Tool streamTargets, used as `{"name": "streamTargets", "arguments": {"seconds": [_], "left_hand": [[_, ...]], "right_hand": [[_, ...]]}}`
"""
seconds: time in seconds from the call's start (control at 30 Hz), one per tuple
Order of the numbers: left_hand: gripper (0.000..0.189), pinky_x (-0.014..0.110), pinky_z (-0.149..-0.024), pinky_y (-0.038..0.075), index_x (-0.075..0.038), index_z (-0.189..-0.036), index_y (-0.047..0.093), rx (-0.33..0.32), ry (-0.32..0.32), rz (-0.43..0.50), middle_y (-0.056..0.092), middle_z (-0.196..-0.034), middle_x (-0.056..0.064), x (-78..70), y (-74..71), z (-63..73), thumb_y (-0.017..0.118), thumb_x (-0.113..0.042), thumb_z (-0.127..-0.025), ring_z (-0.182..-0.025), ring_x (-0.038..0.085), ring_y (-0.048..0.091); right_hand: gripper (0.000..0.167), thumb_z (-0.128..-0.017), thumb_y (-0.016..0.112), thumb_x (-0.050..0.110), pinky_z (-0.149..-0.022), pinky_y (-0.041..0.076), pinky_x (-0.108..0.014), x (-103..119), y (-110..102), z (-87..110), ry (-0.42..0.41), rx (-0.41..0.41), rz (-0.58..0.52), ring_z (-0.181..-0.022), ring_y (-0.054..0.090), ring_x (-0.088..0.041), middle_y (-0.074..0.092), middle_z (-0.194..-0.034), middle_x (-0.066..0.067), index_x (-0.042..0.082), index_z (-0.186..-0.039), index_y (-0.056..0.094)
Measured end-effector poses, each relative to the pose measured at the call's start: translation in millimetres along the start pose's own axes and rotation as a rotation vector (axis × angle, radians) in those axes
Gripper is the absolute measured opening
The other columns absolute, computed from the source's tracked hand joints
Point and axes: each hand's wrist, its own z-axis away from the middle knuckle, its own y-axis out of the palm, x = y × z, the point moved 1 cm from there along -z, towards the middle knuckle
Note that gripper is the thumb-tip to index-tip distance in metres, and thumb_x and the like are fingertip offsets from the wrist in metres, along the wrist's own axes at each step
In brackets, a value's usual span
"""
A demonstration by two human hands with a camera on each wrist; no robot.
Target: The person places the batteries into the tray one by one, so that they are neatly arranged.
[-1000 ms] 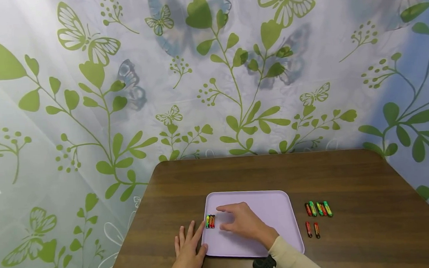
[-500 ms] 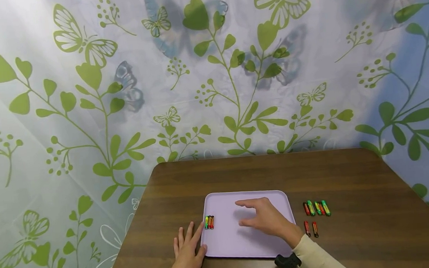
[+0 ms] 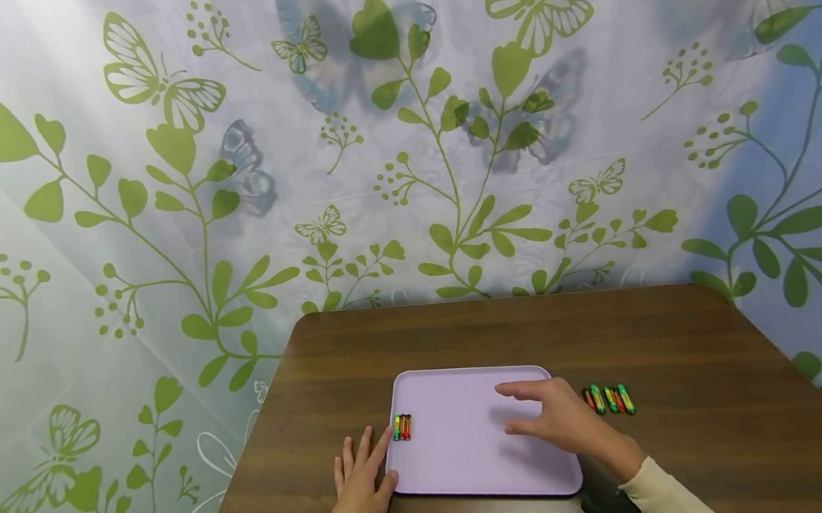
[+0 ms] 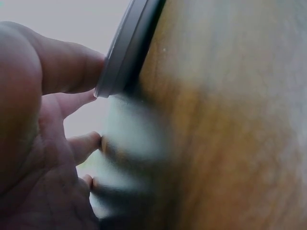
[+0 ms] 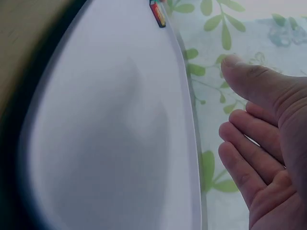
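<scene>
The right hand (image 3: 568,417), spread and empty, has moved rightward over the tray (image 3: 459,461), apparently done with three batteries (image 3: 403,427) inside its left edge; the spread left hand (image 3: 359,479) touches that edge.

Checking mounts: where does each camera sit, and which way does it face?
Head: on the head, facing forward and down at table, tray, batteries; left hand, right hand, sleeve show.
Left wrist: on that wrist, facing tray and table; left hand shows.
Right wrist: on that wrist, facing across tray to backdrop; right hand shows.
Head and right wrist share: tray, backdrop, right hand.
</scene>
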Motion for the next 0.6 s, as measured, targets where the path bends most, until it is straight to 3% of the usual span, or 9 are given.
{"name": "streamTargets", "arguments": {"seconds": [0.23, 0.33, 0.47, 0.57, 0.6], "left_hand": [[0.066, 0.08, -0.123, -0.013, -0.022, -0.166, 0.049, -0.004, 0.004, 0.006, 0.024, -0.177, 0.032, 1.0, 0.1, 1.7, 0.07, -0.017, -0.104, -0.162, 0.065, -0.007], [0.066, 0.08, -0.124, -0.013, -0.021, -0.166, 0.049, -0.006, 0.007, 0.006, 0.024, -0.178, 0.031, 0.8, 0.6, 2.7, 0.07, -0.017, -0.104, -0.163, 0.065, -0.007], [0.065, 0.08, -0.124, -0.014, -0.021, -0.166, 0.049, -0.007, 0.012, 0.007, 0.024, -0.178, 0.031, 0.9, 0.9, 3.3, 0.069, -0.017, -0.104, -0.163, 0.064, -0.007], [0.065, 0.08, -0.124, -0.014, -0.022, -0.166, 0.049, -0.007, 0.013, 0.008, 0.024, -0.178, 0.03, 0.8, 0.5, 3.2, 0.069, -0.017, -0.104, -0.163, 0.064, -0.007], [0.066, 0.079, -0.124, -0.014, -0.022, -0.167, 0.049, -0.007, 0.013, 0.008, 0.023, -0.178, 0.03, 0.6, 0.2, 3.2, 0.069, -0.018, -0.104, -0.163, 0.064, -0.007]], "right_hand": [[0.054, -0.083, 0.098, 0.031, -0.092, 0.065, -0.032, -10, -21, 26.6, -0.008, -0.034, 0.056, -0.109, 0.082, -0.027, 0.082, -0.127, 0.001, 0.011, -0.131, 0.081], [0.056, -0.082, 0.098, 0.034, -0.089, 0.065, -0.028, -14, -29, 38.8, -0.006, -0.043, 0.076, -0.11, 0.081, -0.016, 0.082, -0.127, 0.002, 0.013, -0.131, 0.081], [0.057, -0.082, 0.098, 0.033, -0.072, 0.057, -0.022, -22, -39, 54.8, -0.008, -0.041, 0.052, -0.089, 0.069, 0.003, 0.084, -0.119, 0.0, 0.013, -0.132, 0.08], [0.058, -0.08, 0.099, 0.032, -0.07, 0.056, -0.023, -28, -47, 66.4, -0.005, -0.047, 0.063, -0.084, 0.063, 0.003, 0.084, -0.114, 0.001, 0.014, -0.132, 0.08], [0.058, -0.08, 0.099, 0.033, -0.072, 0.058, -0.023, -29, -50, 70.2, -0.004, -0.052, 0.077, -0.092, 0.068, 0.002, 0.084, -0.114, 0.002, 0.015, -0.132, 0.08]]}}
